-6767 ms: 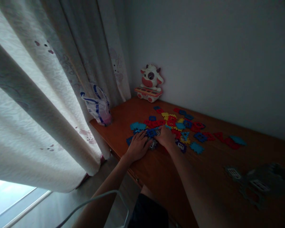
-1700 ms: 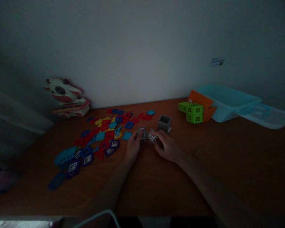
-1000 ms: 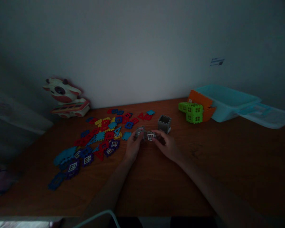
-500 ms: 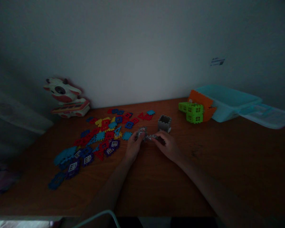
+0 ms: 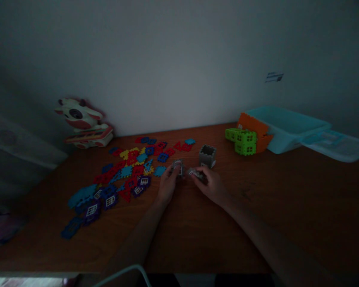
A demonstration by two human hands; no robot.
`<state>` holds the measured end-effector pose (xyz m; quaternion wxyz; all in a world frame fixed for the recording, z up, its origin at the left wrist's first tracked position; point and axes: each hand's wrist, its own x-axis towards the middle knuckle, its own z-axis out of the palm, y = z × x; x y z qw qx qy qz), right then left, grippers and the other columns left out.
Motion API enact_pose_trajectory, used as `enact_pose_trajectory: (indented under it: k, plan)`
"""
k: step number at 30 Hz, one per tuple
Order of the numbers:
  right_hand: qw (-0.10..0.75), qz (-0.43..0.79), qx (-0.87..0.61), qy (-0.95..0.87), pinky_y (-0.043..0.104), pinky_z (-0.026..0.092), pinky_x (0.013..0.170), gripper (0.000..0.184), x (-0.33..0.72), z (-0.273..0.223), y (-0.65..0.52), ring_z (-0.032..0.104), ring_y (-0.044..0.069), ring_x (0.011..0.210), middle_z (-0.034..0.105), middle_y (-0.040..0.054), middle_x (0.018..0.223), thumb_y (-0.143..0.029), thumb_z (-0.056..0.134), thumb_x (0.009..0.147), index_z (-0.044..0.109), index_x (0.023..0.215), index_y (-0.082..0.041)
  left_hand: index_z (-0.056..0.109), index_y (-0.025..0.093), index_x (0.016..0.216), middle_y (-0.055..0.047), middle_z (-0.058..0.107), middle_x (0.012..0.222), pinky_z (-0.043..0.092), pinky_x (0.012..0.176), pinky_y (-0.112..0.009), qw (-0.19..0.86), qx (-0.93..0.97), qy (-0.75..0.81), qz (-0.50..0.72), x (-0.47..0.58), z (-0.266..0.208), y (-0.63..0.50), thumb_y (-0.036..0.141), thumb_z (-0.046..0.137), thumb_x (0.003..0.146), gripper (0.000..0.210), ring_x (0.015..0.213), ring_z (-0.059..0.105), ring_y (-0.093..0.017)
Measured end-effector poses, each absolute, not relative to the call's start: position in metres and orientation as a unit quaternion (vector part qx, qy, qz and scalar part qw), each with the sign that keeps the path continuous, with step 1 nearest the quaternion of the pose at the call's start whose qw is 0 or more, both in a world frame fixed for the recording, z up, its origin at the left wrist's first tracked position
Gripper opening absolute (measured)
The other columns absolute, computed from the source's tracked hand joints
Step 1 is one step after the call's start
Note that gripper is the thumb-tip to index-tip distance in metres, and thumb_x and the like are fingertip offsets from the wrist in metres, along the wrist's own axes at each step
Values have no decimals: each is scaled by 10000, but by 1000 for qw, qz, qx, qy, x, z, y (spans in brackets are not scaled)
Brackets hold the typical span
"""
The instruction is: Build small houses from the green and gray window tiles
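Observation:
My left hand (image 5: 168, 182) is closed on a grey building tile (image 5: 180, 169), a flat piece with toothed edges and a pale window-like pattern. My right hand (image 5: 210, 182) pinches a second grey tile (image 5: 194, 173), tilted, between thumb and fingers. A small gap separates the two tiles. Just behind my right hand stands an open-topped grey box (image 5: 207, 156) built of the same toothed tiles. A light blue tile (image 5: 160, 171) lies flat to the left of my left hand. Fingers cover parts of both held tiles.
Many loose red, blue, yellow and purple tiles (image 5: 131, 183) spread over the left of the wooden table (image 5: 179, 235). A cow-shaped toy keyboard (image 5: 88, 133) stands back left. Green joined tiles (image 5: 245, 142), orange panels (image 5: 253, 129) and a turquoise bin (image 5: 287, 129) stand back right.
The two grey tiles, meeting between my hands before, are now slightly apart. The tile in my right hand has turned so its patterned face shows. Both hands stay in nearly the same place.

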<state>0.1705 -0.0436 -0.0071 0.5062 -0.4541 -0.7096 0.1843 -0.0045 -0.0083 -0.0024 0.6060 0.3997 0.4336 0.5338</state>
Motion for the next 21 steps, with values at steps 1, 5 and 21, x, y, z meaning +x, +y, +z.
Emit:
enact_pose_trajectory:
  k: [1, 5, 21]
  plan:
    - [503, 176, -453, -715, 312, 535, 709, 126, 171, -6, -44, 681, 187, 769, 726, 64, 911, -299, 620, 926, 628, 1025, -220, 707, 175, 994, -41, 718, 926, 555, 697, -282, 605, 401, 433, 533, -5, -2, -8, 521, 830, 664, 494, 798, 664, -167]
    - [479, 172, -460, -727, 302, 508, 676, 129, 170, -1, -44, 634, 179, 723, 681, 46, 820, -320, 584, 956, 659, 939, -217, 708, 169, 1042, -15, 692, 828, 523, 655, -248, 581, 442, 437, 526, -5, -1, -10, 499, 817, 692, 493, 702, 618, -132]
    - [526, 381, -447, -616, 346, 571, 842, 250, 167, -2, -43, 684, 208, 985, 714, 70, 1109, -431, 628, 915, 688, 1078, -250, 695, 177, 840, 21, 615, 662, 416, 556, -234, 520, 591, 440, 432, -17, 12, -13, 449, 744, 737, 295, 583, 532, -125]
